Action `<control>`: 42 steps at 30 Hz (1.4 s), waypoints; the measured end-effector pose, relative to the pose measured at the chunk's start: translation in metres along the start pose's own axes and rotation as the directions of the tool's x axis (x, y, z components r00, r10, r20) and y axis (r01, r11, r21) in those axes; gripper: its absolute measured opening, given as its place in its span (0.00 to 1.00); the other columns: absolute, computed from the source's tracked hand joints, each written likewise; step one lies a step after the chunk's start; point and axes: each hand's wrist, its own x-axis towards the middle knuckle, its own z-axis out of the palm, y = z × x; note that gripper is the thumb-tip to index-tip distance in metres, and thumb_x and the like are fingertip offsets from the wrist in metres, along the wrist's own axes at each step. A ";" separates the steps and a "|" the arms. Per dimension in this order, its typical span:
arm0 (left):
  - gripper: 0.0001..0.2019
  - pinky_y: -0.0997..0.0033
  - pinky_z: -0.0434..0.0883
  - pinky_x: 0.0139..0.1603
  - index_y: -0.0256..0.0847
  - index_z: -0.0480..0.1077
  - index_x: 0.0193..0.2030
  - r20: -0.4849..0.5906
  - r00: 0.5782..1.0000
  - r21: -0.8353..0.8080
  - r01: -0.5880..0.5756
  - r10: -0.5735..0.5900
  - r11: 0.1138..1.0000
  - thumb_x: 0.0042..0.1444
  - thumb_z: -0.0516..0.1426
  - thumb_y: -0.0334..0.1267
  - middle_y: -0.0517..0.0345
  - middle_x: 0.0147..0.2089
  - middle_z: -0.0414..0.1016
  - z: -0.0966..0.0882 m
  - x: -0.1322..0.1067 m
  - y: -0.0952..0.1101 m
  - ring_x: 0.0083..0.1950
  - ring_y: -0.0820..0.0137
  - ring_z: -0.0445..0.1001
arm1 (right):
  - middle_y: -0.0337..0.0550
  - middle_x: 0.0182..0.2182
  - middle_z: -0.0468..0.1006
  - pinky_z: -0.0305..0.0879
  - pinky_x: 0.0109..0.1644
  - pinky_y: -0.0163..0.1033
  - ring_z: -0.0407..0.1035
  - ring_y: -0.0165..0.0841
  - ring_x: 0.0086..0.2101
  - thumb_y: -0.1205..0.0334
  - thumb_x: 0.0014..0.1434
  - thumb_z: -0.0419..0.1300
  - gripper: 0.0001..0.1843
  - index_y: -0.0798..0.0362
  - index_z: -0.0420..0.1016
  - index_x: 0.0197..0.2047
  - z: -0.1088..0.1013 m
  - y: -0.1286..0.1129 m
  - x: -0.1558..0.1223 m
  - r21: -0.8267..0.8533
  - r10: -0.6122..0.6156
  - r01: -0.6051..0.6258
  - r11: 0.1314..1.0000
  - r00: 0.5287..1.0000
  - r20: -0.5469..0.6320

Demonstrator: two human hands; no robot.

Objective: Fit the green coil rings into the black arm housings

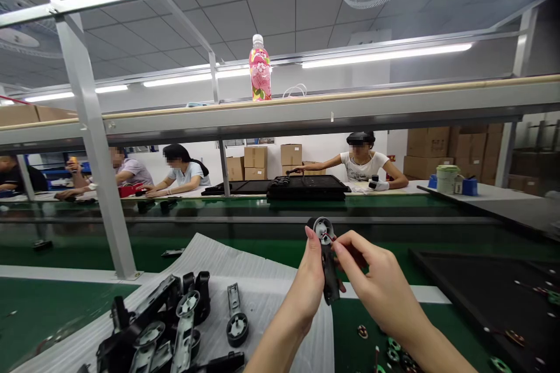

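Note:
My left hand is closed around a dark plastic housing with a long handle and a round head. It is held up over the bench, the open side of its head facing me and showing a pale grey inside. At the rim of that head my right hand pinches a thin reddish wire, its other fingers curled behind and partly hidden. A similar housing lies alone on white foam sheet, left of my hands. Beside it is a heap of black and grey housings.
Small round green boards lie under my right forearm. At right is a black tray with wired parts. A green conveyor runs across, with co-workers beyond it. A metal post and a shelf with a pink bottle frame the view.

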 end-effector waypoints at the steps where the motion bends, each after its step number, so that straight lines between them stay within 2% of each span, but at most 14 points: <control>1: 0.39 0.73 0.63 0.28 0.38 0.61 0.53 0.007 1.000 0.014 -0.008 0.008 1.000 0.52 0.37 0.70 0.56 0.32 0.70 0.000 0.000 0.000 0.27 0.72 0.69 | 0.37 0.23 0.68 0.58 0.24 0.33 0.64 0.31 0.24 0.51 0.63 0.49 0.14 0.50 0.64 0.30 -0.001 0.000 0.001 0.021 0.022 -0.023 1.000 1.000 0.010; 4: 0.39 0.73 0.63 0.28 0.38 0.61 0.53 0.013 1.000 0.072 -0.027 0.026 0.997 0.52 0.38 0.70 0.56 0.33 0.70 -0.001 0.001 -0.001 0.26 0.72 0.69 | 0.34 0.20 0.65 0.57 0.23 0.32 0.62 0.30 0.22 0.52 0.63 0.49 0.15 0.50 0.63 0.28 -0.006 0.001 0.003 0.070 0.083 -0.087 0.994 0.995 0.052; 6: 0.38 0.72 0.64 0.29 0.37 0.61 0.51 0.009 1.000 0.105 -0.017 0.016 0.994 0.51 0.39 0.70 0.56 0.32 0.70 -0.002 0.002 0.000 0.26 0.73 0.69 | 0.34 0.20 0.65 0.55 0.22 0.33 0.61 0.29 0.21 0.53 0.63 0.48 0.15 0.50 0.62 0.28 -0.010 0.002 0.003 0.045 0.097 -0.099 0.994 0.994 0.051; 9: 0.37 0.71 0.66 0.29 0.37 0.63 0.49 0.017 0.999 0.117 0.043 -0.045 0.992 0.52 0.39 0.70 0.58 0.31 0.69 -0.003 0.001 0.001 0.24 0.74 0.68 | 0.34 0.21 0.67 0.54 0.23 0.34 0.61 0.29 0.21 0.53 0.64 0.47 0.14 0.49 0.63 0.29 -0.010 0.004 0.003 -0.141 0.035 -0.037 0.989 0.999 -0.015; 11: 0.37 0.71 0.66 0.28 0.37 0.63 0.49 0.023 0.997 0.110 0.073 -0.075 0.991 0.53 0.38 0.69 0.59 0.29 0.68 -0.003 0.001 0.002 0.22 0.74 0.67 | 0.35 0.22 0.68 0.55 0.25 0.35 0.62 0.31 0.23 0.55 0.64 0.47 0.13 0.49 0.62 0.30 -0.008 0.006 0.002 -0.320 -0.064 0.045 0.946 0.997 -0.049; 13: 0.36 0.72 0.66 0.27 0.37 0.62 0.50 0.028 0.997 0.106 0.065 -0.068 0.992 0.54 0.38 0.68 0.61 0.27 0.67 -0.003 0.000 0.003 0.20 0.75 0.66 | 0.36 0.23 0.69 0.55 0.27 0.36 0.63 0.32 0.24 0.57 0.65 0.45 0.13 0.49 0.61 0.29 -0.005 0.007 0.001 -0.438 -0.132 0.108 0.893 0.991 -0.025; 17: 0.32 0.73 0.67 0.25 0.38 0.62 0.49 0.056 0.998 0.122 0.031 -0.039 0.992 0.57 0.39 0.65 0.65 0.23 0.63 -0.002 -0.001 0.004 0.20 0.75 0.66 | 0.33 0.23 0.69 0.55 0.26 0.35 0.64 0.30 0.23 0.59 0.66 0.45 0.12 0.48 0.61 0.31 -0.007 0.008 0.003 -0.412 -0.086 0.101 0.906 0.995 0.056; 22: 0.34 0.71 0.70 0.22 0.35 0.64 0.48 0.120 0.990 0.104 0.062 -0.074 0.993 0.58 0.37 0.64 0.62 0.22 0.66 -0.004 0.003 0.002 0.20 0.73 0.66 | 0.33 0.24 0.71 0.58 0.29 0.36 0.67 0.31 0.26 0.60 0.66 0.47 0.07 0.47 0.64 0.36 -0.011 0.013 0.005 -0.447 -0.143 0.116 0.887 0.989 -0.029; 27: 0.34 0.72 0.71 0.22 0.34 0.64 0.49 0.142 0.982 0.086 0.113 -0.124 0.990 0.59 0.37 0.63 0.58 0.22 0.68 -0.005 0.002 0.004 0.22 0.72 0.67 | 0.38 0.28 0.72 0.61 0.30 0.38 0.68 0.34 0.29 0.64 0.65 0.47 0.07 0.49 0.64 0.38 -0.008 0.018 0.004 -0.545 -0.293 0.242 0.803 0.956 -0.008; 33: 0.34 0.75 0.69 0.18 0.37 0.63 0.53 0.192 0.967 0.088 0.152 -0.167 0.984 0.57 0.39 0.66 0.57 0.25 0.70 -0.009 0.003 0.005 0.20 0.74 0.65 | 0.43 0.31 0.74 0.61 0.30 0.39 0.70 0.38 0.32 0.66 0.65 0.46 0.07 0.51 0.64 0.38 -0.010 0.024 0.004 -0.692 -0.350 0.274 0.668 0.936 0.033; 37: 0.34 0.75 0.70 0.18 0.36 0.63 0.54 0.238 0.941 0.066 0.233 -0.243 0.970 0.58 0.40 0.64 0.54 0.26 0.72 -0.014 0.004 0.005 0.21 0.74 0.65 | 0.42 0.29 0.72 0.59 0.28 0.39 0.70 0.38 0.31 0.68 0.65 0.45 0.08 0.51 0.64 0.37 -0.008 0.028 0.002 -0.773 -0.368 0.288 0.565 0.927 0.076; 40: 0.32 0.77 0.70 0.18 0.35 0.63 0.54 0.231 0.930 0.031 0.285 -0.285 0.958 0.60 0.39 0.61 0.53 0.25 0.73 -0.014 0.004 0.006 0.20 0.75 0.64 | 0.41 0.28 0.72 0.58 0.27 0.38 0.69 0.37 0.29 0.68 0.65 0.45 0.09 0.52 0.64 0.36 -0.006 0.028 0.001 -0.788 -0.356 0.290 0.543 0.930 0.097; 42: 0.31 0.79 0.68 0.17 0.36 0.62 0.53 0.201 0.939 0.017 0.282 -0.279 0.959 0.60 0.40 0.61 0.55 0.24 0.72 -0.013 0.004 0.005 0.19 0.76 0.63 | 0.41 0.28 0.72 0.58 0.27 0.38 0.69 0.36 0.28 0.68 0.65 0.45 0.09 0.51 0.63 0.36 -0.007 0.029 0.002 -0.789 -0.349 0.288 0.543 0.932 0.100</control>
